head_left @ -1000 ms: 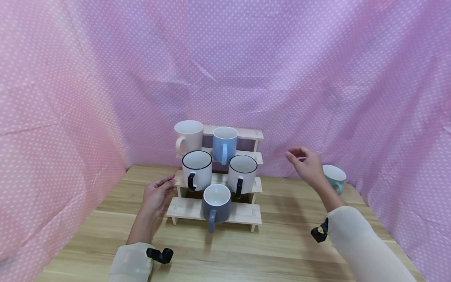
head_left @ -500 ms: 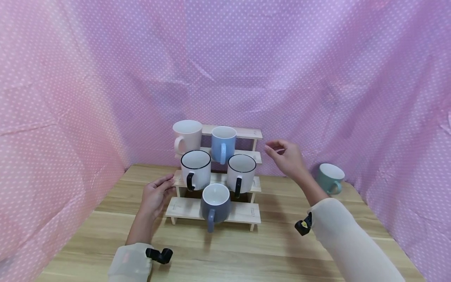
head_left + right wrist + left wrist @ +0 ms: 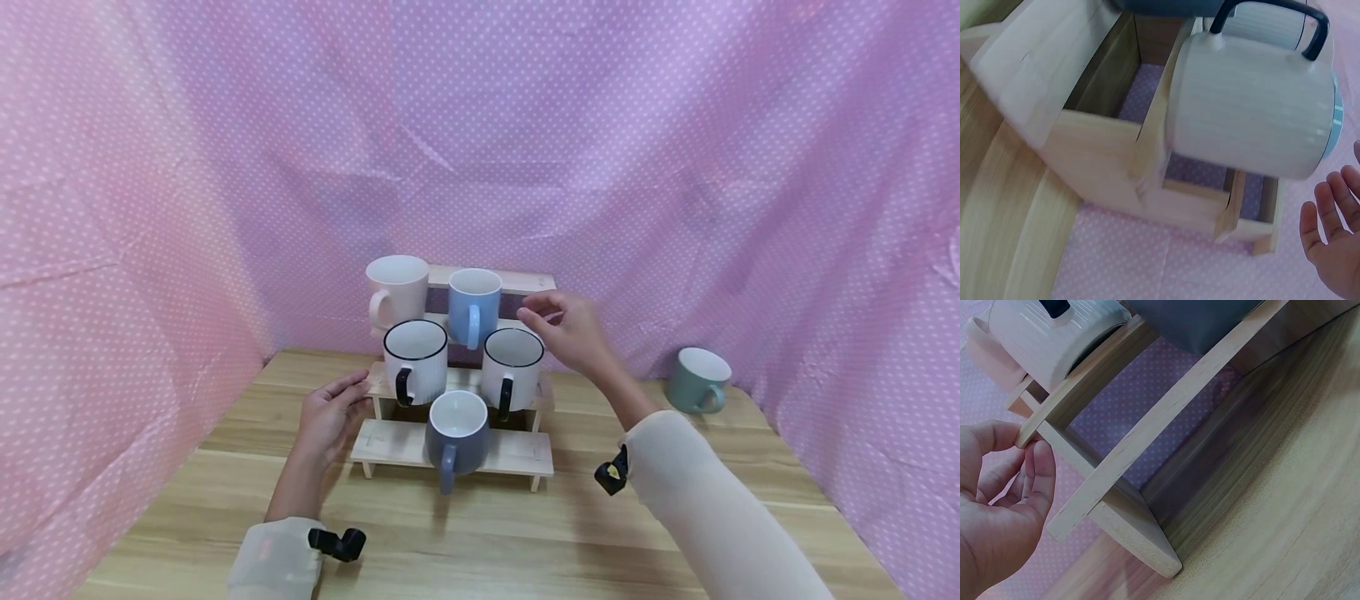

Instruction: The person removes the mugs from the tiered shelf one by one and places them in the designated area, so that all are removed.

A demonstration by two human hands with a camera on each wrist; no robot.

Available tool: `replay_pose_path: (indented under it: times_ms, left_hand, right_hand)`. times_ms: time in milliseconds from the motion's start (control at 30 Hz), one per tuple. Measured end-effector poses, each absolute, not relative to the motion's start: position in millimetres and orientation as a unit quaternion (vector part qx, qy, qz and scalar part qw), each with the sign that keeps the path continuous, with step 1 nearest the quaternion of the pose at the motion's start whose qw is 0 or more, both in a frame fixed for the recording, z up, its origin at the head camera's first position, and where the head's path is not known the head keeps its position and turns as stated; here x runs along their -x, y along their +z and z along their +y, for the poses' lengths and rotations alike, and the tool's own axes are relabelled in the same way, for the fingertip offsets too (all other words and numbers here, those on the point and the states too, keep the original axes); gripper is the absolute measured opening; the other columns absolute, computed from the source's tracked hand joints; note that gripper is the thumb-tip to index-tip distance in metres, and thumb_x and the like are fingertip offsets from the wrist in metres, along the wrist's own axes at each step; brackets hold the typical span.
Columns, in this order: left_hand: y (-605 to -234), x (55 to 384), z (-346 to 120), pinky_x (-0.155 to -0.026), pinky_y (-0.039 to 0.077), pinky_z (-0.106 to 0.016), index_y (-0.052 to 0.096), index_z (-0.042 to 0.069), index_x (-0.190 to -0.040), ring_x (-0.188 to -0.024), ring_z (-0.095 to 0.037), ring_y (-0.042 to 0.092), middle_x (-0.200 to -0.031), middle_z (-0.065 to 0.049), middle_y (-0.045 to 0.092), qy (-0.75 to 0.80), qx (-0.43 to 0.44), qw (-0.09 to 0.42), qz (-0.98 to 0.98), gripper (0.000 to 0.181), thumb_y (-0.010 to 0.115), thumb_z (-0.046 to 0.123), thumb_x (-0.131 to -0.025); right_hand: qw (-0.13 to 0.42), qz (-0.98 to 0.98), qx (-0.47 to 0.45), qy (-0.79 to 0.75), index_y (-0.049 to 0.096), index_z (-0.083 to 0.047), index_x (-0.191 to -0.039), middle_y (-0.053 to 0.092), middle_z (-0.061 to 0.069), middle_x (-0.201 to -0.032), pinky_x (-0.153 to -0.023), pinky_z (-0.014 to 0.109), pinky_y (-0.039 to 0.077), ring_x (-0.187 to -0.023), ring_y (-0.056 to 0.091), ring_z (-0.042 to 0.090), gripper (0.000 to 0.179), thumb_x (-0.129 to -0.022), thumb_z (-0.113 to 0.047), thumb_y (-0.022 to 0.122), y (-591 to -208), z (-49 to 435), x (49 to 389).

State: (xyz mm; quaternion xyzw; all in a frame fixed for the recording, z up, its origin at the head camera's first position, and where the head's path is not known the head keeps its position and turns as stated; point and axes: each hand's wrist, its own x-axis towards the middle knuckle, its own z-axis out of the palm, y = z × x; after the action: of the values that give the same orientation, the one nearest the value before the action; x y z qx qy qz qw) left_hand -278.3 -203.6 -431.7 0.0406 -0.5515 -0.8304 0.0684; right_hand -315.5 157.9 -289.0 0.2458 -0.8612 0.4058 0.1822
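A stepped wooden rack (image 3: 521, 454) holds several mugs. My left hand (image 3: 327, 421) pinches the left end of its second board (image 3: 1040, 419), thumb above and fingers below. My right hand (image 3: 572, 332) hovers with loosely bent fingers beside the blue mug (image 3: 475, 310), behind the right black-rimmed white mug (image 3: 512, 375); it holds nothing. In the right wrist view my fingers (image 3: 1335, 209) are apart from the mugs. Another black-rimmed white mug (image 3: 416, 367) stands left on the second board. The grey mug (image 3: 457, 442) sits on the lowest step, and the pale pink mug (image 3: 397, 300) at upper left.
A green mug (image 3: 693, 387) stands on the wooden table (image 3: 450, 550), at the back right. Pink dotted cloth (image 3: 480, 150) hangs behind and at both sides.
My right hand has moved left, from near the green mug to beside the blue mug. The left hand stays at the rack, and the mugs have kept their places.
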Motion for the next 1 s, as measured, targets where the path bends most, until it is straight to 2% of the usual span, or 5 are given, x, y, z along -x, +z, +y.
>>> replay_pose_path:
  times_ms: [300, 467, 700, 1000]
  left_hand:
    - [-432.2, 278.5, -203.4, -0.082, 0.062, -0.020, 0.064, -0.007, -0.128, -0.079, -0.006, 0.068, -0.095, 0.003, 0.074, -0.829, -0.045, 0.069, -0.553, 0.032, 0.069, 0.000, -0.097]
    - [-431.8, 278.8, -203.1, -0.081, 0.062, -0.020, 0.062, -0.008, -0.130, -0.079, -0.007, 0.068, -0.096, 0.003, 0.074, -0.829, -0.043, 0.066, -0.554, 0.035, 0.068, 0.000, -0.097]
    - [-431.6, 278.9, -203.1, -0.079, 0.062, -0.019, 0.061, -0.009, -0.132, -0.078, -0.007, 0.068, -0.095, 0.003, 0.074, -0.831, -0.042, 0.065, -0.551, 0.037, 0.068, -0.001, -0.097]
    - [-431.7, 277.0, -201.5, -0.079, 0.062, -0.019, 0.065, -0.007, -0.128, -0.078, -0.006, 0.068, -0.095, 0.003, 0.075, -0.828, -0.043, 0.075, -0.553, 0.032, 0.068, -0.001, -0.097]
  right_hand:
    - [0.132, -0.867, -0.272, 0.395, 0.073, -0.004, -0.116, 0.074, 0.007, -0.106, -0.082, 0.038, 0.063, -0.093, 0.070, 0.024, 0.028, -0.099, -0.027, 0.071, -284.1, 131.8, 314.0]
    - [0.106, -0.871, -0.286, 0.384, 0.073, -0.001, -0.116, 0.074, 0.009, -0.106, -0.085, 0.037, 0.063, -0.093, 0.071, 0.022, 0.029, -0.098, -0.025, 0.072, -286.3, 120.8, 315.2]
    - [0.072, -0.885, -0.284, 0.362, 0.073, -0.004, -0.118, 0.074, 0.007, -0.107, -0.089, 0.038, 0.062, -0.099, 0.070, 0.022, 0.034, -0.099, -0.033, 0.071, -286.2, 106.5, 314.6]
    - [0.036, -0.887, -0.228, 0.401, 0.077, -0.008, -0.108, 0.074, 0.002, -0.098, -0.082, 0.034, 0.057, -0.096, 0.065, 0.018, 0.032, -0.098, -0.038, 0.071, -281.6, 99.0, 317.3]
